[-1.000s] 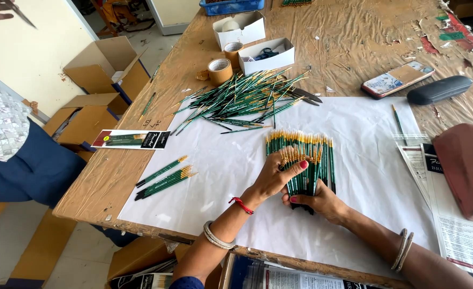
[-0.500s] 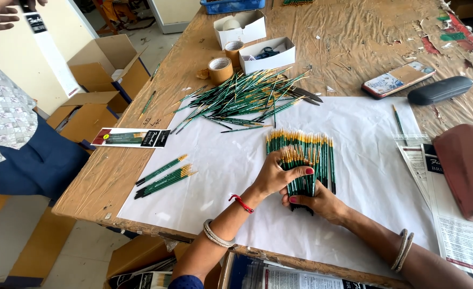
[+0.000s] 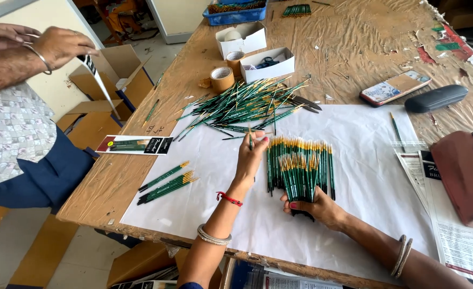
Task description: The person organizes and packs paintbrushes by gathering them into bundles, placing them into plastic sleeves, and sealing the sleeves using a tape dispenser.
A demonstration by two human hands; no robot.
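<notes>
My left hand (image 3: 252, 158) pinches a single green paintbrush (image 3: 250, 140) upright over the white paper sheet (image 3: 365, 182). My right hand (image 3: 316, 204) grips the handle ends of a fanned bundle of green brushes (image 3: 299, 167) that lies on the paper. Beyond my hands a loose heap of green brushes (image 3: 242, 107) spreads across the paper's far edge. A small group of brushes (image 3: 167, 183) lies at the paper's left edge.
Another person stands at the left, their hands (image 3: 59, 45) holding a strip. On the wooden table (image 3: 354, 48) are a packaged brush set (image 3: 134, 144), tape rolls (image 3: 222, 79), white boxes (image 3: 268, 65), a phone (image 3: 394, 88), a black case (image 3: 436, 98), a red dispenser (image 3: 461, 176).
My left hand has lifted off the fanned bundle and moved up and left, now holding one brush. The person at the left has leaned further in.
</notes>
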